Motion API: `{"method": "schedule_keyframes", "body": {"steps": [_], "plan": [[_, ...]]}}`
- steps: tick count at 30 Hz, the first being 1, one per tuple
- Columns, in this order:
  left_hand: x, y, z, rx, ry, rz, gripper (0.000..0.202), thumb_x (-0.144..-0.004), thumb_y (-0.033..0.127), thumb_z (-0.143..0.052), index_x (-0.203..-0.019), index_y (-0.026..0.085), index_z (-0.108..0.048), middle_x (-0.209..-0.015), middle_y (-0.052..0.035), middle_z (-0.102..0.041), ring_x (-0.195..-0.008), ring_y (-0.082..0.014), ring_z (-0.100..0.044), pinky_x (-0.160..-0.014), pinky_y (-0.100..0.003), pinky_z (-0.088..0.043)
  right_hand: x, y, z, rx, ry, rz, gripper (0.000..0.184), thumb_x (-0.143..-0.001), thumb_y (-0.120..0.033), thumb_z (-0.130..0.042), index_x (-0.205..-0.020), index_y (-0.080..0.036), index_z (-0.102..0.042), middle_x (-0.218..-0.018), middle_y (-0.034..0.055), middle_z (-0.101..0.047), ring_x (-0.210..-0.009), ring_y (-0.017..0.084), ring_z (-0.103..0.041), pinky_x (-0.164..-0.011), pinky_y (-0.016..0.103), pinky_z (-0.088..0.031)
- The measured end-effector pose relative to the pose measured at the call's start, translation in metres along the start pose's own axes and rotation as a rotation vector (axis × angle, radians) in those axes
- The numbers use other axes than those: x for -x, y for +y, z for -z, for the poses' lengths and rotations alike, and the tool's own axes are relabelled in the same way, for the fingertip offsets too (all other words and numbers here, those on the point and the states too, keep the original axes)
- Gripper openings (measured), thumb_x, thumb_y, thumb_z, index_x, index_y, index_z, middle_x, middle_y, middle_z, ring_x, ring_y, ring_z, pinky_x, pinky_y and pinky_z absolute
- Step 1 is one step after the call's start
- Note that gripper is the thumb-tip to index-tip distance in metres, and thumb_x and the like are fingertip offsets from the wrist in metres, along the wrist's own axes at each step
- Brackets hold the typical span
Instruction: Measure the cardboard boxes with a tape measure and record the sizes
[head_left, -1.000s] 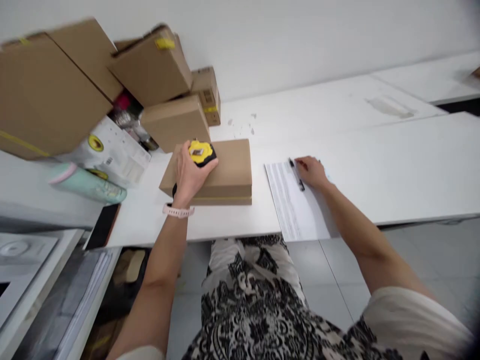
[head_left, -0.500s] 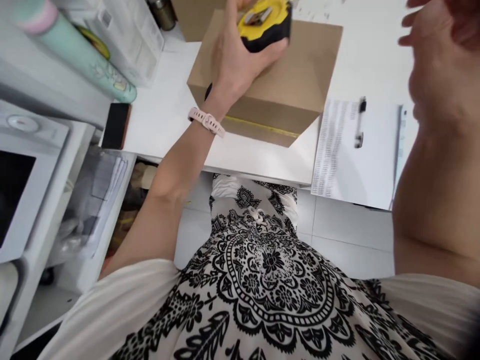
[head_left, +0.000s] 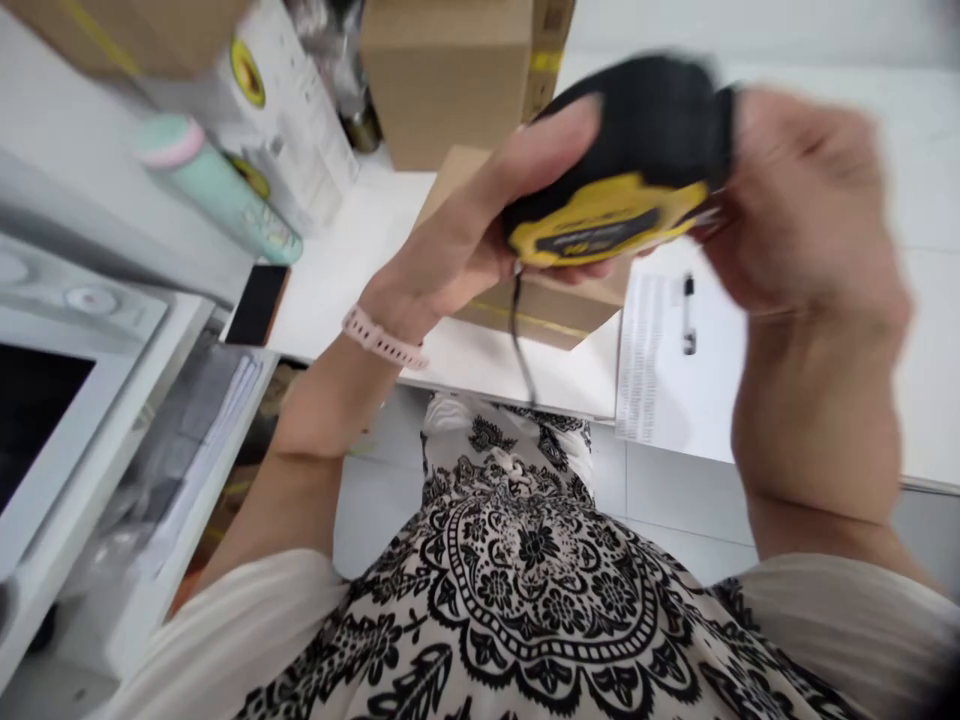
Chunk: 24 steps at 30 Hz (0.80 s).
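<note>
A black and yellow tape measure (head_left: 622,160) is held up in front of me, tilted, with a black wrist cord hanging from it. My left hand (head_left: 461,235) is wrapped round its case, thumb on the black upper side and fingers underneath. At the case's right end my right hand (head_left: 814,205) is closed, its fingers curled at the tape's mouth; motion blur hides the exact grip. Below and behind the tape measure stands a cardboard box (head_left: 544,325) with yellow tape along its front side, partly covered by my hands.
On the white desk (head_left: 352,270) a printed sheet (head_left: 649,390) lies right of the box, with a black-capped marker (head_left: 689,318) on it. A phone (head_left: 256,305), a mint bottle (head_left: 225,190) and a white carton (head_left: 289,130) are at the left. Another cardboard box (head_left: 446,90) stands behind.
My left hand has lifted the tape measure off the box area toward me and turned it. My right hand has come in from the far right to its end.
</note>
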<state>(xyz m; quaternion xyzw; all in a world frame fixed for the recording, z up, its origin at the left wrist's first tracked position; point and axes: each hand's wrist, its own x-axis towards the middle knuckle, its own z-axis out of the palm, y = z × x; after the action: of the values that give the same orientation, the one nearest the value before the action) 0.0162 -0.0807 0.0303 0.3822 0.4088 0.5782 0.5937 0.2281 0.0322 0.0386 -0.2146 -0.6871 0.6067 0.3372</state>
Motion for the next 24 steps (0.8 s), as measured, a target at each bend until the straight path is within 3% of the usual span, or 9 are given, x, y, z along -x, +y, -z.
{"method": "schedule_keyframes", "body": {"steps": [3,8,12,15,19,24], "plan": [[-0.011,0.014,-0.006,-0.035,-0.12,-0.059,0.041,-0.098,0.046,-0.052,-0.12,0.014,-0.065,-0.105,-0.0089,-0.075,-0.099,-0.033,-0.074,-0.07,-0.039,-0.064,0.006,0.003,-0.013,-0.044,0.023,-0.017,0.036,-0.082,-0.056,-0.074,-0.081,-0.02,-0.069,-0.072,0.0023,-0.067,-0.063,0.012,-0.064,-0.056,0.026,-0.054],[-0.025,0.005,0.011,-0.071,-0.12,-0.031,0.055,-0.082,0.061,-0.067,-0.114,0.016,-0.069,-0.105,-0.012,-0.077,-0.106,-0.0379,-0.072,-0.061,-0.034,-0.062,0.002,0.022,-0.02,-0.284,0.061,-0.216,0.04,-0.078,-0.054,-0.078,-0.092,-0.018,-0.068,-0.061,-0.0021,-0.063,-0.052,0.009,-0.058,-0.048,0.022,-0.049],[-0.032,0.007,0.013,-0.056,-0.103,0.008,0.05,-0.08,0.057,-0.07,-0.112,0.018,-0.07,-0.098,-0.0112,-0.079,-0.096,-0.0349,-0.075,-0.059,-0.033,-0.062,-0.004,0.029,-0.011,-0.459,0.121,-0.255,0.035,-0.072,-0.044,-0.084,-0.087,-0.017,-0.066,-0.056,-0.0048,-0.058,-0.046,0.006,-0.05,-0.042,0.019,-0.041],[-0.036,0.024,0.021,-0.036,-0.005,-0.021,0.039,-0.084,0.05,-0.068,-0.108,0.018,-0.071,-0.095,-0.0091,-0.079,-0.088,-0.0326,-0.076,-0.065,-0.04,-0.064,-0.002,0.03,0.011,-0.538,0.268,-0.17,0.032,-0.068,-0.036,-0.086,-0.083,-0.017,-0.065,-0.053,-0.007,-0.052,-0.044,0.004,-0.044,-0.038,0.018,-0.033],[-0.046,0.055,0.056,-0.016,0.203,-0.081,0.028,-0.095,0.037,-0.055,-0.101,0.015,-0.071,-0.091,-0.0083,-0.079,-0.081,-0.0292,-0.076,-0.064,-0.044,-0.066,0.009,0.041,0.041,-0.514,0.467,-0.094,0.028,-0.07,-0.036,-0.083,-0.084,-0.018,-0.066,-0.053,-0.0069,-0.049,-0.046,0.006,-0.044,-0.039,0.02,-0.033],[-0.063,0.073,0.109,-0.043,0.423,-0.006,0.036,-0.097,0.045,-0.049,-0.092,0.014,-0.068,-0.068,-0.008,-0.074,-0.053,-0.0259,-0.072,-0.043,-0.034,-0.06,0.013,0.077,0.034,-0.383,0.437,-0.118,0.04,-0.068,-0.049,-0.083,-0.083,-0.018,-0.063,-0.059,-0.0031,-0.06,-0.048,0.009,-0.052,-0.046,0.024,-0.041]]}}
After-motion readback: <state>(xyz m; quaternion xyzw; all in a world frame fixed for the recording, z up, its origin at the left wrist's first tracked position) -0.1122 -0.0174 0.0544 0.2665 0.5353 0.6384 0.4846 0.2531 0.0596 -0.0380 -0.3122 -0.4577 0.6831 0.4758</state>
